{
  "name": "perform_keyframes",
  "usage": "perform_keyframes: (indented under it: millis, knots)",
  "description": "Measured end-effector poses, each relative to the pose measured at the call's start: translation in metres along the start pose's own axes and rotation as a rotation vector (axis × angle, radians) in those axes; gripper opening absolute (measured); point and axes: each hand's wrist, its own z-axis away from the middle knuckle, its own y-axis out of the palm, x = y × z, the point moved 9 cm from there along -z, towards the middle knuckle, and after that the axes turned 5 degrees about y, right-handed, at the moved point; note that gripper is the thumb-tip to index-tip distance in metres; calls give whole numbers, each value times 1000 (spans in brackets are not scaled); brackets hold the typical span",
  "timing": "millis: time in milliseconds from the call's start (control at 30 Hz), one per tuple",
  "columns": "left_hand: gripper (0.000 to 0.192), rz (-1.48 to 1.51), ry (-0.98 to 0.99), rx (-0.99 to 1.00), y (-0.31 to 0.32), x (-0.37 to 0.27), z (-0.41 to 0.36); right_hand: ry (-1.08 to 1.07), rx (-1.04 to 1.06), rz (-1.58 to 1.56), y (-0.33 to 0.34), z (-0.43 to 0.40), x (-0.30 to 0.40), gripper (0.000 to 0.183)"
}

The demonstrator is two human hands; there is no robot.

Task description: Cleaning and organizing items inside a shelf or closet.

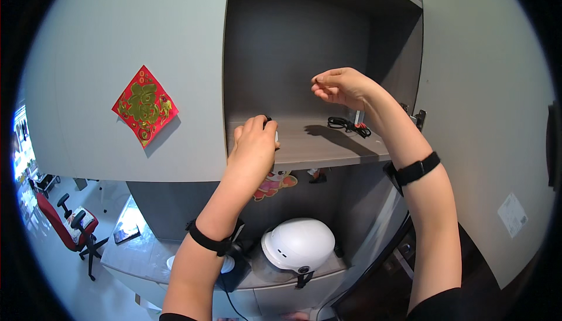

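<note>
My left hand [254, 143] is at the left front of the cabinet shelf [292, 147], its fingers curled round a small black-and-white object [276, 137]. Most of that object is hidden behind the hand, so its kind is unclear. Raised inside the open compartment, my right hand [342, 86] has thumb and fingertips drawn together; nothing shows plainly between them. Below it, a coiled black cable [344, 124] with red parts near one end lies on the shelf, close to the shadow of my right arm. Each forearm wears a black strap.
An open door [478, 114] stands at right, by its metal hinge [420, 120]. Left is a closed door panel [189, 35] with a red-and-gold diamond decoration [145, 106]. A white helmet [300, 244] sits on the lower counter. A phone-like device [127, 235] and red office chair [66, 224] are farther left.
</note>
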Motion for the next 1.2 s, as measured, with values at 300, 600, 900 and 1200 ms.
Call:
perform_keyframes:
  millis: [300, 600, 900, 1200]
  knots:
    - [24, 72, 6, -4, 3, -11, -8, 280, -659, 114, -178, -56, -60, 24]
    - [30, -25, 10, -51, -4, -7, -1, 477, -580, 1627, -118, -68, -66, 34]
    - [33, -20, -40, -124, -10, -6, -2, 159, -663, 1300, -91, -33, -8, 46]
    - [67, 650, 168, -444, -53, -36, 45, -387, -289, 411, 32, 114, 29, 48]
